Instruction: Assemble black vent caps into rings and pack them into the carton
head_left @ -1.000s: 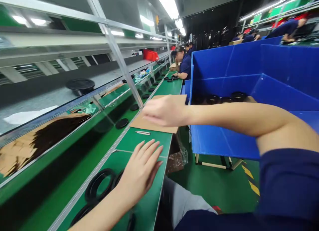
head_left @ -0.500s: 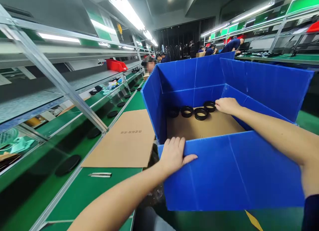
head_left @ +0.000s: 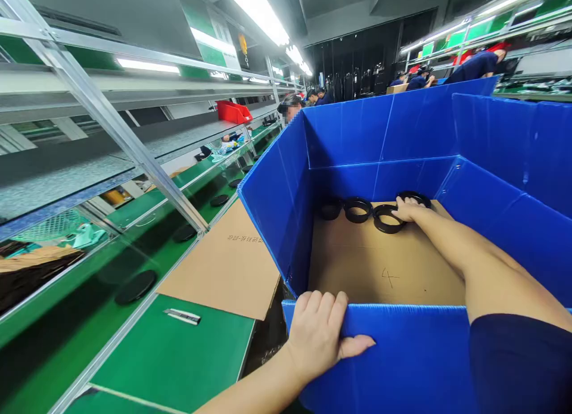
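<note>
Head view: right hand point(head_left: 409, 209) has shifted to the near side of the far ring point(head_left: 422, 198), pinch unclear; left hand point(head_left: 318, 327) clasps the box point(head_left: 404, 336) wall; ring, inside, seems nearly settled

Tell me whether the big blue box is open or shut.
Open: no lid covers the blue box, so black rings and cardboard show inside, with the right hand in there too.

Our left hand point(head_left: 318, 327) sits at six o'clock, fingers point(head_left: 310, 305) bent, thumb point(head_left: 355, 346) stretched toward three; from four o'clock our right arm point(head_left: 465, 253) reaches forward, our right hand point(head_left: 408, 209) palm down at three o'clock
</note>
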Available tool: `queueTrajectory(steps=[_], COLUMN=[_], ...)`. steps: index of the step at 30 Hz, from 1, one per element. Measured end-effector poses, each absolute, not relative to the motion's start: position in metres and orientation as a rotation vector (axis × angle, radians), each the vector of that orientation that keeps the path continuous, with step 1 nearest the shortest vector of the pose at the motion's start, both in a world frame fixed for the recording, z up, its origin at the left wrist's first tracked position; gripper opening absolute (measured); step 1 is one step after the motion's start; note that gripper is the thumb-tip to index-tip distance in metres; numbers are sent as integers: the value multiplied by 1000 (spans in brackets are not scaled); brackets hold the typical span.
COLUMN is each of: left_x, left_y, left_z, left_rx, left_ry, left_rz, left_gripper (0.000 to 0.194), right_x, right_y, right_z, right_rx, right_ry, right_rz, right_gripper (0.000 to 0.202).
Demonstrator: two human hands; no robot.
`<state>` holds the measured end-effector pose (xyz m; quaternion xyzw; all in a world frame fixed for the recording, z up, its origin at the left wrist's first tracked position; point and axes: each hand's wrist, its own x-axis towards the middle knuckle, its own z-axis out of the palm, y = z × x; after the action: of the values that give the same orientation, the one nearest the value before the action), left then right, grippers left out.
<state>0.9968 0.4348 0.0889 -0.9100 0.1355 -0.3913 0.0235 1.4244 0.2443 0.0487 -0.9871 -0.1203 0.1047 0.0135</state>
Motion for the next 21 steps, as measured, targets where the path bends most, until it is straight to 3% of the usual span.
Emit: queueTrajectory(steps=[7,14,21], left_x=[1003,1007,1008], left_y=[434,437,436], left_z=[90,90,77], left_rx=[-2828,-2840,-2796], left_ry=[383,419,419], left_rz=[-1178,-1195,-1268], left_gripper=[70,68,66], right_x=[1400,1316,1348], right_y=[249,328,416], right_z=[39,26,48], right_rx=[-3035,-2895,-2940], right_ry=[-287,-622,-623], right_rz=[404,333,549], right_gripper=[93,110,135])
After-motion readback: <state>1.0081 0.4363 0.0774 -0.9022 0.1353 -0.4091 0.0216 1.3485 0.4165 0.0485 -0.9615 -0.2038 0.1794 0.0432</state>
